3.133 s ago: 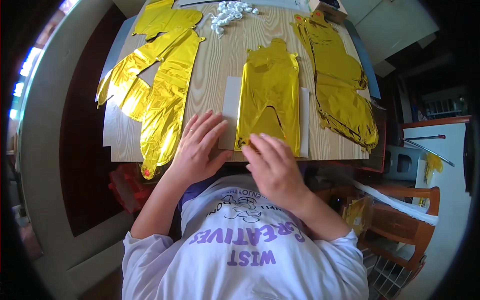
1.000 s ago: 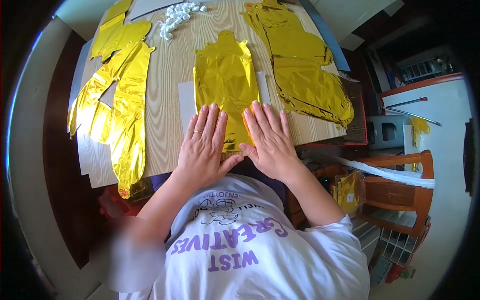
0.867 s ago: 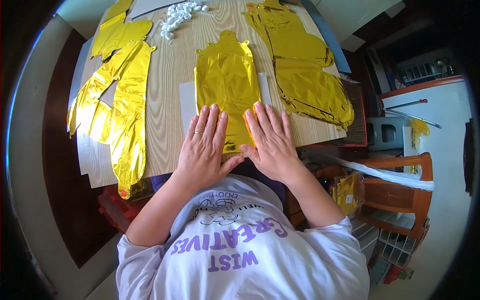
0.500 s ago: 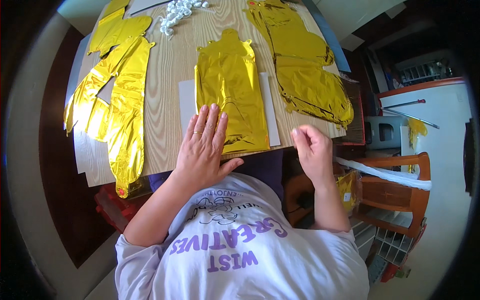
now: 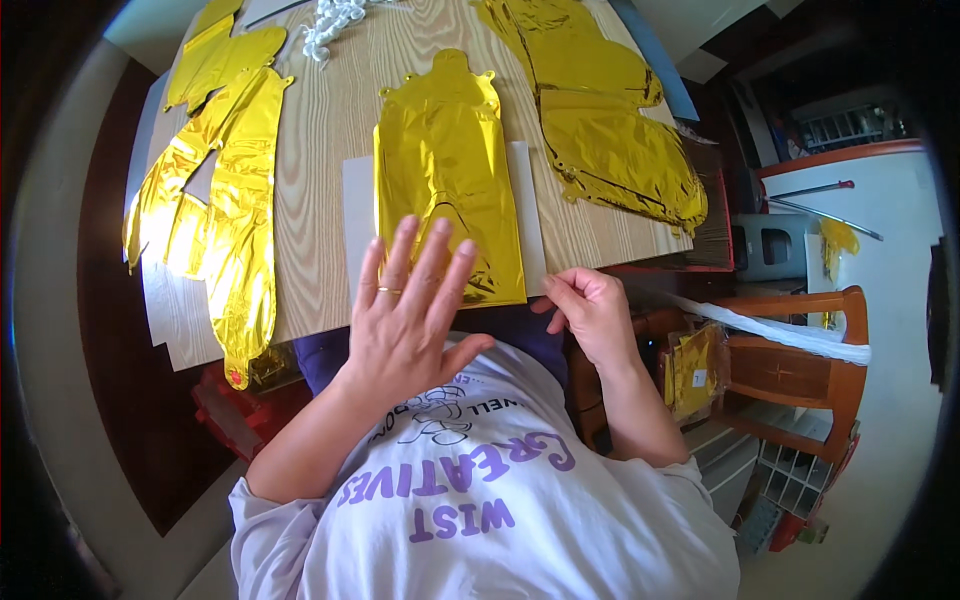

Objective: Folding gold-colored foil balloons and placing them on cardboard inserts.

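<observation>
The middle gold foil sheet (image 5: 440, 150) lies flat near the front edge of the worktop (image 5: 318, 190), its rounded top pointing away from the person and its lower end just at that edge. Beneath it is a pale card (image 5: 527, 200), whose margins show along both long sides.

Half a second ago the left hand (image 5: 405, 320) lay flat on the foil and the right was curled apart from it; now the left looks lifted, and the right hand (image 5: 595, 310) has come in to the card's lower right corner. So the foil seems no longer pressed down, and the hold has passed to the card.

The left hand hovers palm down over the lower left part, fingers spread and released, though slight contact cannot be ruled out. The right is turned inward, thumb and forefinger apparently pinching the card, the other fingers curled under.

Farther out, more foil pieces lie to the left (image 5: 245, 170) and right (image 5: 620, 150), with white curls (image 5: 328, 25) at the far side.
</observation>
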The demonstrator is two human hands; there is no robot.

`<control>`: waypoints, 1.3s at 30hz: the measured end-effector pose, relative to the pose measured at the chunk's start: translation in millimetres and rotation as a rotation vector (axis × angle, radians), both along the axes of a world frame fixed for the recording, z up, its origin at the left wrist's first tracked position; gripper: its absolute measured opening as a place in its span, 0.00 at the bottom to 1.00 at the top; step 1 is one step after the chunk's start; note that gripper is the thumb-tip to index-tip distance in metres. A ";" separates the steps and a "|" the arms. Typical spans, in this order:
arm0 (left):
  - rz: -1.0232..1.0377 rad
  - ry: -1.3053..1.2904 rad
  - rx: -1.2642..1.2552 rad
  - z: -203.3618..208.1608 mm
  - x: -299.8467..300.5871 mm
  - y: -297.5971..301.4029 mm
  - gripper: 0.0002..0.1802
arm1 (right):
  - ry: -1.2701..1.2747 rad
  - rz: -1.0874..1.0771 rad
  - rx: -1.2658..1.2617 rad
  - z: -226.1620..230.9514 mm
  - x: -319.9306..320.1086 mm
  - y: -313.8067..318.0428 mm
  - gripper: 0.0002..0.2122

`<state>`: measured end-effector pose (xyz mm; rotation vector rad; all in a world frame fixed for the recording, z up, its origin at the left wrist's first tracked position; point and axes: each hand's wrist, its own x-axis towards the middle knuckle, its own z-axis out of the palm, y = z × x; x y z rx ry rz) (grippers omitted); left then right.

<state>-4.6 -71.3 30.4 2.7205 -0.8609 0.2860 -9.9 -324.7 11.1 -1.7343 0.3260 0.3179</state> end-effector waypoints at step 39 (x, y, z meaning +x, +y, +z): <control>0.074 0.031 0.070 -39.6 11.6 -8.5 0.44 | -0.967 0.580 -0.849 10.2 76.2 66.5 0.26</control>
